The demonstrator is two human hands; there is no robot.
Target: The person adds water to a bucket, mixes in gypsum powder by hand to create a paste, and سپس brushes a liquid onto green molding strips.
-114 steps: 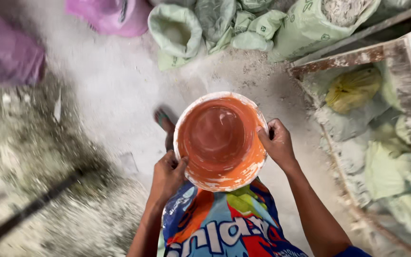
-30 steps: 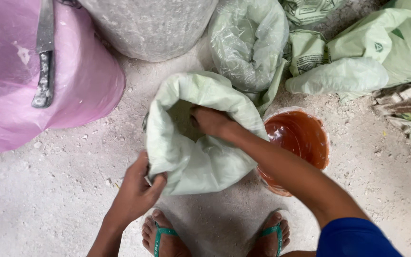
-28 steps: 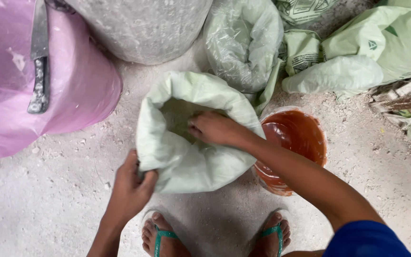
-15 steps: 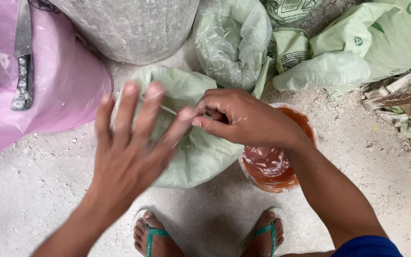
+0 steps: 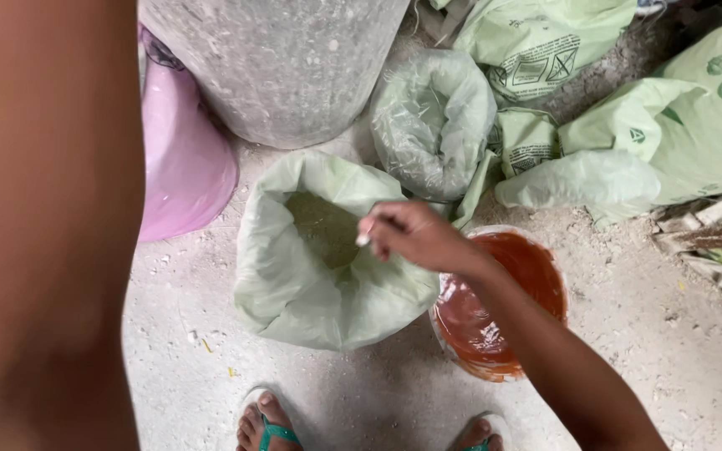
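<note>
Since the earlier frame, the left forearm (image 5: 48, 225) had swung up close to the camera and filled the left of the frame, its hand out of view. At centre, the right hand (image 5: 415, 238) hovered over the open mouth of the pale green sack (image 5: 327, 250), fingers pinched as if holding something small; what it held could not be told. Partly hidden under that forearm, the orange bucket (image 5: 503, 309) stood touching the sack at lower right of centre. A pink bag (image 5: 181, 167) lay at upper left, more green sacks (image 5: 628, 142) at upper right. Judging from the slumped sack rim, powder could have spilled onto the dusty floor (image 5: 645, 351) if the rim had folded outward.
</note>
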